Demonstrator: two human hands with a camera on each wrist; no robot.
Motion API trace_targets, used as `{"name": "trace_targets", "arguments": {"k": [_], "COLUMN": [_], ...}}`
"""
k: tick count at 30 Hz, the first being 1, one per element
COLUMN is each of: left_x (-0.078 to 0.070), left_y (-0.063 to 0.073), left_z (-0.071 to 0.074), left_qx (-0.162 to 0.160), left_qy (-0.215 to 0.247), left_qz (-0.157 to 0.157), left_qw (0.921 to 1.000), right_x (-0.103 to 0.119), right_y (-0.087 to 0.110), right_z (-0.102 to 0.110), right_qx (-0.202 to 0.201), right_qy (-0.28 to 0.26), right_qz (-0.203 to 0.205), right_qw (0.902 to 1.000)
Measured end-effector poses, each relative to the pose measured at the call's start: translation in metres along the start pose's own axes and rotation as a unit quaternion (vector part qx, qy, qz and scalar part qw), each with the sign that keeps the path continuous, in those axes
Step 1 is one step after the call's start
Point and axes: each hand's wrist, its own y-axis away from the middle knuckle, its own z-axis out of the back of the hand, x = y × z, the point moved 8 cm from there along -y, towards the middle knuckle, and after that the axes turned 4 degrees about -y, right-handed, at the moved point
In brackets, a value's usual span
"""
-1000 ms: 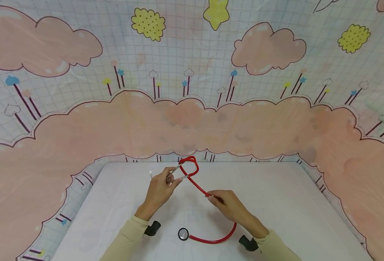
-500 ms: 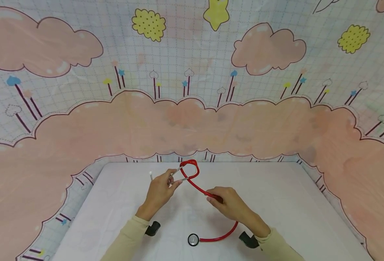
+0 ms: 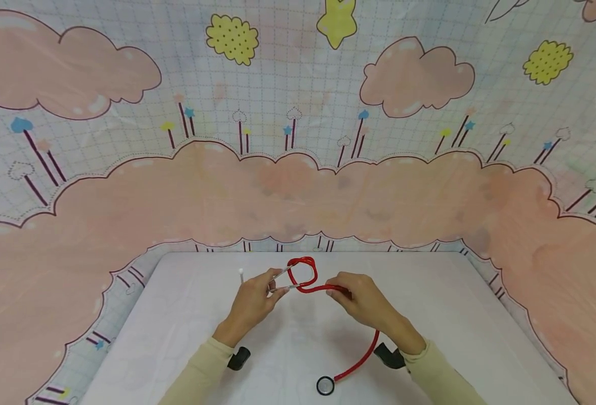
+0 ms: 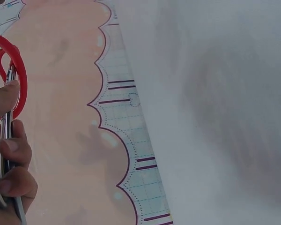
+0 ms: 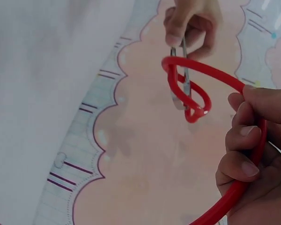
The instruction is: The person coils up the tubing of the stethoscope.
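Note:
A stethoscope with a red tube (image 3: 362,361) spans both hands above the white table. My left hand (image 3: 254,301) grips its metal ear tubes (image 4: 9,126), and one white eartip (image 3: 241,274) pokes up behind that hand. Beyond the fingers, the red tubing makes a small loop (image 5: 201,70). My right hand (image 3: 363,301) holds the red tube a short way from the loop, thumb and curled fingers round it in the right wrist view. From there the tube hangs down to the round chestpiece (image 3: 325,386), black-rimmed with a silver face, near the table's front.
The white tabletop (image 3: 176,337) reaches back to a patterned cloth backdrop (image 3: 328,197) with clouds and stars. Black wrist-worn devices show under the left sleeve (image 3: 239,358) and the right sleeve (image 3: 390,356).
The chestpiece has slid to the right and nearer the front. My right hand has risen slightly with the tube, and the loop in front of my left hand has shifted right and lower.

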Motion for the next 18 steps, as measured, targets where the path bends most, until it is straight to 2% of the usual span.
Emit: {"name": "trace_targets", "arguments": {"k": [7,14,18], "left_x": [-0.01,-0.021,-0.03], "left_y": [-0.001,0.0,0.0], "left_z": [-0.001,-0.001,-0.001], "left_qx": [0.033,0.081,0.089], "left_qy": [-0.013,0.005,0.004], "left_qz": [-0.024,-0.033,-0.056], "left_qw": [0.9991,0.9962,0.9944], "right_x": [0.003,0.004,0.006], "right_y": [-0.011,-0.019,-0.023], "right_z": [0.011,0.018,0.022], "right_qx": [-0.01,-0.026,-0.022], "right_qy": [0.035,0.065,0.07], "right_qz": [0.025,0.028,0.031], "right_qw": [0.999,0.9971,0.9968]}}
